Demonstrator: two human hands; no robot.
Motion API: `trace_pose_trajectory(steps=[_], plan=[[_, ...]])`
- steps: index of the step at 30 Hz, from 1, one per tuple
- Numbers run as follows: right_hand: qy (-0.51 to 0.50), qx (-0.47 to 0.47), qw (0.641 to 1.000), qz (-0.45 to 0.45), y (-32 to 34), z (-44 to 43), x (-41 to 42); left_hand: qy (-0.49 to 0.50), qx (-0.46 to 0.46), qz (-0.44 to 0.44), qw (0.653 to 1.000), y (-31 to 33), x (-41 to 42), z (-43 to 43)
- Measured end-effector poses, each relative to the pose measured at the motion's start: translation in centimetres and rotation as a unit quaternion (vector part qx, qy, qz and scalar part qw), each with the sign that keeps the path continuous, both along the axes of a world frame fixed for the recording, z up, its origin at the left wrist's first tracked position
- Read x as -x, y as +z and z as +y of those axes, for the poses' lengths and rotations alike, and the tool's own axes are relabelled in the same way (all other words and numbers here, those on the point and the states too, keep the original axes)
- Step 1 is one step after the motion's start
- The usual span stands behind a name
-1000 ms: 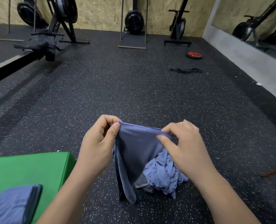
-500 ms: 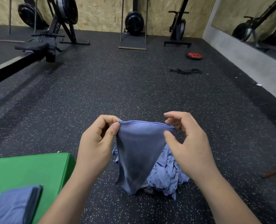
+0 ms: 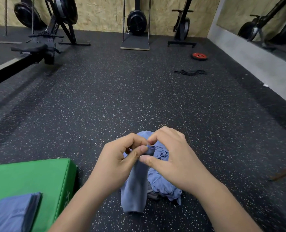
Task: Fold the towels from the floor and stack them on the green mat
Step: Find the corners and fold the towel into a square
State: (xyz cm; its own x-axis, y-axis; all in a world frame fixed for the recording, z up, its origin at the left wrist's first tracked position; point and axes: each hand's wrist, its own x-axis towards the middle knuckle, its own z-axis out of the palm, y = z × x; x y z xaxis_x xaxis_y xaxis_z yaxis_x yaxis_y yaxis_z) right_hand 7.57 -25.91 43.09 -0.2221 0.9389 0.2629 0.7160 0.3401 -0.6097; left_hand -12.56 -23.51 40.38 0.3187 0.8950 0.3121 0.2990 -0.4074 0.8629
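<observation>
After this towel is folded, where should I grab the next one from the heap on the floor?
Once the held towel is down, pinch a raised fold on top of the heap, fingers coming straight down. It is bunched, no flat edge showing, so a top ridge likely lifts one piece.

The left hand (image 3: 117, 163) and right hand (image 3: 174, 161), meeting at lower centre, are covering the top edge of the hanging towel (image 3: 135, 186) and hiding much of the crumpled pile (image 3: 162, 183) behind it. The frame's lower left corner is cutting off the folded towels (image 3: 13, 213) and the green mat (image 3: 30, 174) under them. At the right edge, a brown thing (image 3: 284, 173) is showing only partly, too blurred to identify.
</observation>
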Motion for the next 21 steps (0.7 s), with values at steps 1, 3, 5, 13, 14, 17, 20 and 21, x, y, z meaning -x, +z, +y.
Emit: trace_pose_trajectory(steps=[1, 3, 5, 13, 14, 17, 20, 21], plan=[[0.002, 0.002, 1.000, -0.001, -0.1, 0.1, -0.2, 0.000, -0.005, 0.002, 1.000, 0.0, 0.0, -0.1], [0.011, -0.003, 1.000, -0.003, -0.4, 0.4, -0.4, 0.001, -0.010, -0.001, 1.000, -0.2, 0.0, -0.1], [0.021, -0.013, 1.000, -0.003, -0.6, 0.5, -0.5, -0.002, 0.004, -0.017, 1.000, -0.6, -0.1, -0.1], [0.002, 0.060, 0.992, 0.108, 0.0, 0.3, -1.2, -0.099, 0.187, -0.129, 0.969, -1.5, -0.1, 0.2], [-0.008, 0.056, 0.992, 0.116, 0.0, 0.4, -1.5, -0.100, 0.195, -0.123, 0.968, -1.6, 0.0, 0.3], [-0.030, 0.039, 0.990, 0.128, 0.1, 0.6, -2.0, -0.126, 0.218, -0.117, 0.961, -1.9, -0.1, 0.2], [-0.039, 0.026, 0.989, 0.138, 0.2, 0.6, -2.2, -0.157, 0.238, -0.145, 0.947, -2.1, -0.3, -0.1], [-0.038, 0.024, 0.989, 0.140, 0.2, 0.6, -2.2, -0.160, 0.239, -0.159, 0.944, -2.1, -0.4, -0.2]])
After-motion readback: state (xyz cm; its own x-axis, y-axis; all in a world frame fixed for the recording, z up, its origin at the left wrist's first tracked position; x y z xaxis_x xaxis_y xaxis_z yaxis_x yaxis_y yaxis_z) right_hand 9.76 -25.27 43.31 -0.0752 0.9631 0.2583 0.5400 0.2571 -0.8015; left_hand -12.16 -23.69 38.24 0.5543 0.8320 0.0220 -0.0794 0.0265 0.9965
